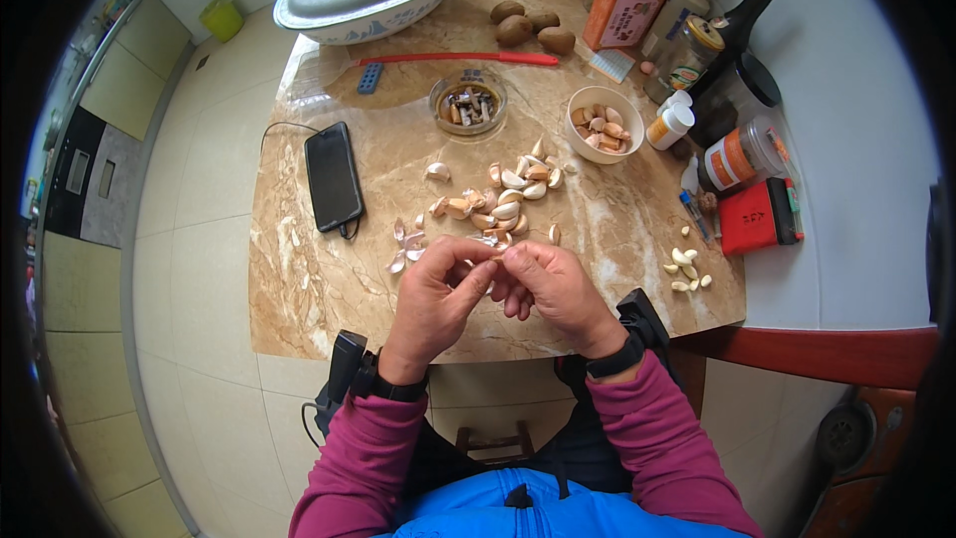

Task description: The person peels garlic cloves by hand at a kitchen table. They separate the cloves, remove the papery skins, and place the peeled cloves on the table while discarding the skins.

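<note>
My left hand (446, 290) and my right hand (549, 285) meet over the front of the marbled table (314, 321). Their thumbs and forefingers pinch one small garlic clove (497, 257) between them, mostly hidden by the fingers. Just beyond the hands lies a loose pile of unpeeled garlic cloves (508, 211). Purplish garlic skins (407, 245) lie to the left of it. At the right, near the table's edge, is a small group of peeled cloves (683, 261). A cream bowl (635, 123) behind the pile holds more unpeeled cloves.
A smartphone (334, 178) with a cable lies at the left. Behind are a glass ashtray (499, 119) with butts, a red-handled fly swatter (448, 57), several kiwifruit (515, 30) and a large lidded enamel basin (373, 15). Jars, bottles and a red box (750, 220) line the right wall.
</note>
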Demonstrator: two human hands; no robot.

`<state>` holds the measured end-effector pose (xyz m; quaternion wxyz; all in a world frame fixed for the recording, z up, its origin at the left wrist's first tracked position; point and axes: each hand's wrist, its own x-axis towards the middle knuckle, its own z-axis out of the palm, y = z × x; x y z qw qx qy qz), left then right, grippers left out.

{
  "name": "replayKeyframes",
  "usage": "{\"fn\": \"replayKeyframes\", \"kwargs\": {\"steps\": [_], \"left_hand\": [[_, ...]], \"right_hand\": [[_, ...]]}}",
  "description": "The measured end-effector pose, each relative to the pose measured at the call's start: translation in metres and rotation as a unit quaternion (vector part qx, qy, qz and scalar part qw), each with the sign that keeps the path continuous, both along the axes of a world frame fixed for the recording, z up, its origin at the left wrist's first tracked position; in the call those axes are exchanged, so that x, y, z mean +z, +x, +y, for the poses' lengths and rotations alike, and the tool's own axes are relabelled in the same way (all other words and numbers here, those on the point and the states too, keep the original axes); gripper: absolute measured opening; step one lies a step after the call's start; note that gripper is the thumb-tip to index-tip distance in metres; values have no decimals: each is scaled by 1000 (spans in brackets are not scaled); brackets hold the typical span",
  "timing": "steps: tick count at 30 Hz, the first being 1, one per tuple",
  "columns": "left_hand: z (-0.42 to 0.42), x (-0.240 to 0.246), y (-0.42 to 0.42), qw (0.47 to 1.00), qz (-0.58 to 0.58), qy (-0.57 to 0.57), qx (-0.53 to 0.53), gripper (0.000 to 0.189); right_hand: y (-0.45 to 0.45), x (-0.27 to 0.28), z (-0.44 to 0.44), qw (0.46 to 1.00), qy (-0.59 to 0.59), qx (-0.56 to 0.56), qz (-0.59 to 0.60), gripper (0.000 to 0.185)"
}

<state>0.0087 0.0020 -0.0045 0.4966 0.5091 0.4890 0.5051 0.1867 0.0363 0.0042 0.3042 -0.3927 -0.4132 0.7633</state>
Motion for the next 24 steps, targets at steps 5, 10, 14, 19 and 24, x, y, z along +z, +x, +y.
{"fn": "replayKeyframes", "kwargs": {"steps": [5, 10, 14, 19, 24], "left_hand": [[-1, 4, 0, 1000, 14, -25, -2, 13], [0, 6, -1, 998, -40, -51, -13, 12], [-1, 3, -3, 998, 13, -55, -30, 12], [-1, 3, -7, 994, 82, 4, -66, 10], [-1, 5, -11, 990, 84, -13, -113, 11]], "right_hand": [[-4, -1, -2, 999, 28, -40, 7, 22], [-4, 1, -3, 992, 109, -2, -57, 20], [-2, 7, -5, 952, 261, -8, -161, 18], [0, 14, -6, 910, 368, 4, -192, 12], [2, 11, 1, 839, 499, 3, -216, 7]]}}
